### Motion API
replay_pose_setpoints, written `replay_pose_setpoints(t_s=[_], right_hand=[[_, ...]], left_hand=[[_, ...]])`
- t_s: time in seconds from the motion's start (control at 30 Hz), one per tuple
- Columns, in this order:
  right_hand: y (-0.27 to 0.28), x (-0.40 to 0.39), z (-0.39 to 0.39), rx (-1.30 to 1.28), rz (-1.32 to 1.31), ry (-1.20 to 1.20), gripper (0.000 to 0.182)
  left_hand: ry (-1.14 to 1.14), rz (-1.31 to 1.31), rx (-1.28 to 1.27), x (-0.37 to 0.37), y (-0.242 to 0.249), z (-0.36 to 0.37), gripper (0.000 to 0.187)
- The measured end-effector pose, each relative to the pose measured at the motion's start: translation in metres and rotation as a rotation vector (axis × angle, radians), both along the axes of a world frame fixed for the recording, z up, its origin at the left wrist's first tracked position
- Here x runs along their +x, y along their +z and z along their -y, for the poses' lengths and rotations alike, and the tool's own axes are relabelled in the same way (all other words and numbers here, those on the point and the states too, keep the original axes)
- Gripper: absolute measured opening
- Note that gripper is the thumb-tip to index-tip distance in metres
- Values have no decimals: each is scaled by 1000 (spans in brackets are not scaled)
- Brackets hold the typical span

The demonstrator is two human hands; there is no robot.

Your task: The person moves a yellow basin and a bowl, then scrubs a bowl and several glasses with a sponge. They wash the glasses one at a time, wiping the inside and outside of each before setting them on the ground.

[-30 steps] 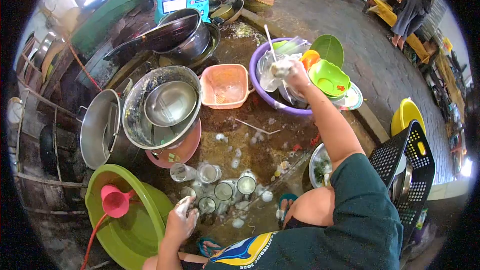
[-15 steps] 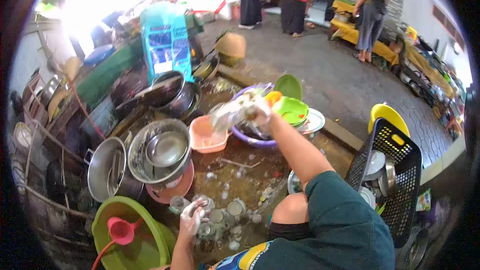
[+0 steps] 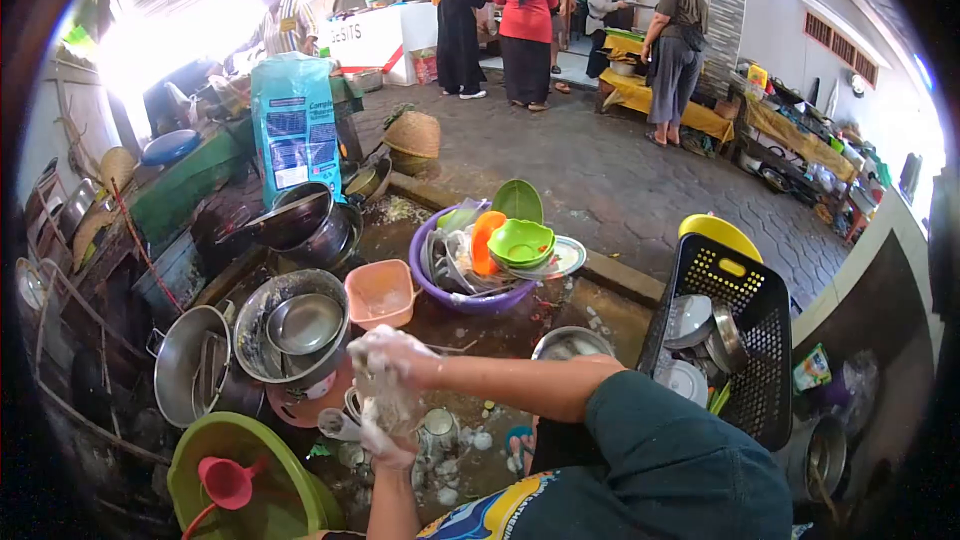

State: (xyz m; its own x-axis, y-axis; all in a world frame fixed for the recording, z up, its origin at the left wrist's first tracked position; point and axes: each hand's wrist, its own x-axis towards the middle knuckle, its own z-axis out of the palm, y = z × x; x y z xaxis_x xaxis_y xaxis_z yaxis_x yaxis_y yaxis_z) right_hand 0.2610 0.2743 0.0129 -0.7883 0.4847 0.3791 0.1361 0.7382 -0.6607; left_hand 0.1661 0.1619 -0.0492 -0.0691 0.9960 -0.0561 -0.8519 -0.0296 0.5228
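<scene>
Both my hands are covered in suds and meet low in the middle of the head view. My left hand [image 3: 390, 452] is closed round the lower part of a foamy clear glass [image 3: 390, 408]. From above, my right hand [image 3: 398, 352] closes on the top of the same glass; its fingertips are partly hidden by foam. Beside them on the wet ground stand several soapy glasses [image 3: 440, 422], and a glass [image 3: 338, 425] lies tilted to the left. A white mug sits partly hidden behind my hands.
A purple basin [image 3: 420, 275] heaped with dishes stands ahead, near a pink tub [image 3: 380, 292]. Steel pots [image 3: 165, 365] and a green bucket [image 3: 190, 440] with a pink dipper [image 3: 226, 482] are left. A black crate [image 3: 755, 340] of dishes is right. Several people stand farther back.
My right hand has come back from over the purple basin to meet my left hand at the glass. My left hand has shifted slightly right. The head view has tilted up.
</scene>
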Motion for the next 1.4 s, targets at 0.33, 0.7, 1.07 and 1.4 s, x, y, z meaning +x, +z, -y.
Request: replay_pose_setpoints(t_s=[0.33,0.7,1.07,1.4], right_hand=[[-69,-30,17,252,-107,43,22],[-62,-26,19,92,-48,-125,30],[-54,6,56,-616,358,496,49],[-47,-26,68,-1747,-549,574,32]], left_hand=[[60,-412,49,-4,-65,19,44],[109,-318,333,-39,-120,-8,41],[-551,-412,-86,-114,-68,0,45],[426,18,230,-61,-9,7,45]])
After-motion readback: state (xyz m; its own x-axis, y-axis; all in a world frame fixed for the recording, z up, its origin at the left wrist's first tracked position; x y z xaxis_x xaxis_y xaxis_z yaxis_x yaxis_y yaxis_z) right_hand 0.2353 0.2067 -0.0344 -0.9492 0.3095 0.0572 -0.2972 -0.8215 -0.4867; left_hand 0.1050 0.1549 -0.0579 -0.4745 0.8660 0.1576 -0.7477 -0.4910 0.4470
